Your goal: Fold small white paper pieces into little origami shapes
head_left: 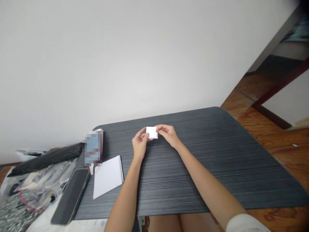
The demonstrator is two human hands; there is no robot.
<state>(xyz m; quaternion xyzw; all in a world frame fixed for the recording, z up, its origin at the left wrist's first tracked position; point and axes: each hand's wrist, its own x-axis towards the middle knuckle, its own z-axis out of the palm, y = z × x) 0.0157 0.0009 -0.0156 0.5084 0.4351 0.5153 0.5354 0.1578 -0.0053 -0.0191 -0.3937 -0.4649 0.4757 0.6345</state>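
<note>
A small folded white paper is held just above the dark striped table, near its far edge. My left hand pinches the paper's left side with thumb and fingers. My right hand pinches its right side, fingers curled over the top edge. Both hands are closed on the paper.
A stack of white paper sheets lies at the table's left. A dark phone hangs over the left edge beside a blurred box. Plastic bags and a black bundle lie left of the table. A white wall stands behind; wooden floor lies to the right.
</note>
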